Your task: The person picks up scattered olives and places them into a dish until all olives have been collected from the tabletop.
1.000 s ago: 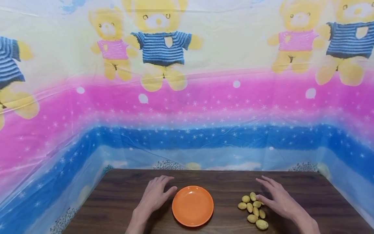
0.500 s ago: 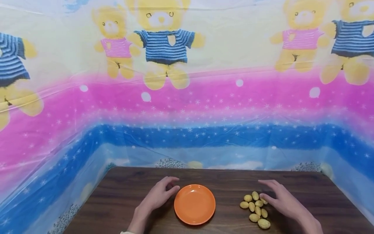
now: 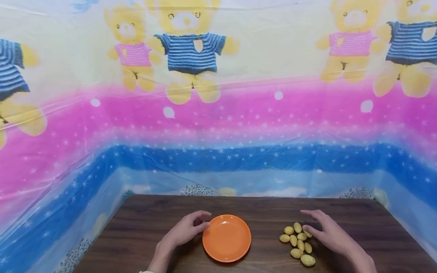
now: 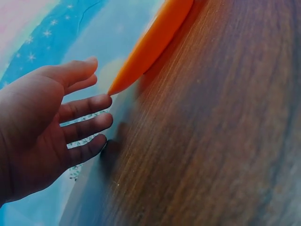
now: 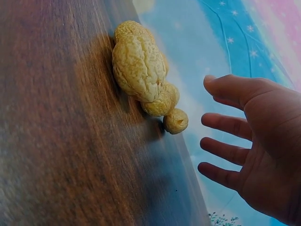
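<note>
An orange round plate [image 3: 227, 239] lies flat on the wooden table. Beside its left rim is my left hand [image 3: 186, 230], palm inward, fingers slightly bent; the left wrist view shows nothing in that hand [image 4: 44, 117], with the plate's edge [image 4: 153, 44] close to its fingertips. Several yellow, wrinkled oval pieces, like dried fruits or nuts [image 3: 296, 253], form a loose cluster to the right of the plate. My right hand [image 3: 329, 234] hovers at the cluster's right side, its thumb hiding part of one piece. In the right wrist view, a gap separates the fingers from the wrinkled pieces [image 5: 138, 68].
The dark wooden table [image 3: 263, 210] ends at a straight far edge. Behind it and along both sides hangs a cloth backdrop [image 3: 218, 159] in blue, pink and cream, printed with teddy bears. Bare tabletop lies between the plate and the cluster.
My left fingers have bent a little and drawn toward the plate's rim. The right hand's fingers have come closer together. Plate and wrinkled pieces stay put; the head view has shifted slightly.
</note>
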Action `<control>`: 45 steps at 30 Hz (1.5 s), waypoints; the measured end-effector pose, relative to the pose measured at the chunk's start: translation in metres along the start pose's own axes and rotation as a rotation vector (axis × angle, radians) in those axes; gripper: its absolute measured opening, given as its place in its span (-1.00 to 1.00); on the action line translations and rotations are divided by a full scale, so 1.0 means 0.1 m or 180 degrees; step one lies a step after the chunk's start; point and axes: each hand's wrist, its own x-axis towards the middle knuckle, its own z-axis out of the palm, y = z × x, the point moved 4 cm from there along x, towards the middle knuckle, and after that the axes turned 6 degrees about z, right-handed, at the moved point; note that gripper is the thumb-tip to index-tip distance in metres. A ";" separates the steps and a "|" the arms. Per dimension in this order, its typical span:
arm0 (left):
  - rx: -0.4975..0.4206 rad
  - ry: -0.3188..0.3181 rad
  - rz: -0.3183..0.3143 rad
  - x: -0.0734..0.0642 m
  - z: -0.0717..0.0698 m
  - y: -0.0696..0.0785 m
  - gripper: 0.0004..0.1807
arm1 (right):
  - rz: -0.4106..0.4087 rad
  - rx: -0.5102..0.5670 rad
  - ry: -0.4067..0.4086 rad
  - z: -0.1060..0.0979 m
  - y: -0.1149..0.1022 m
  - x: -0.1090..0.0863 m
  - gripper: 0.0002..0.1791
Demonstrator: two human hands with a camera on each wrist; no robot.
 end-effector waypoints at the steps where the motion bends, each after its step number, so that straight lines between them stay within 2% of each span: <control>1: -0.0042 -0.0031 0.0005 0.00 0.00 0.00 -0.51 | 0.0008 0.0012 -0.0012 0.00 0.00 0.00 -0.33; 12: -0.0174 -0.0187 0.0020 -0.02 0.02 -0.02 -0.59 | 0.0043 0.0062 -0.0075 -0.01 0.00 0.01 -0.36; 19: -0.0373 -0.0227 -0.0013 -0.03 0.03 -0.06 -0.60 | 0.0083 0.0043 -0.0081 -0.01 0.01 0.01 -0.36; 26: -0.0469 -0.0283 0.0062 -0.03 0.06 -0.09 -0.60 | 0.0118 0.0081 -0.0098 0.02 0.01 0.00 -0.38; 38: -0.0603 -0.0219 -0.0038 -0.03 0.09 -0.07 -0.58 | 0.0175 0.0126 -0.0192 0.03 -0.02 0.07 -0.37; 45: -0.0676 -0.0117 -0.0032 -0.06 0.13 -0.08 -0.53 | 0.0057 0.0085 -0.0215 -0.04 0.01 0.08 -0.40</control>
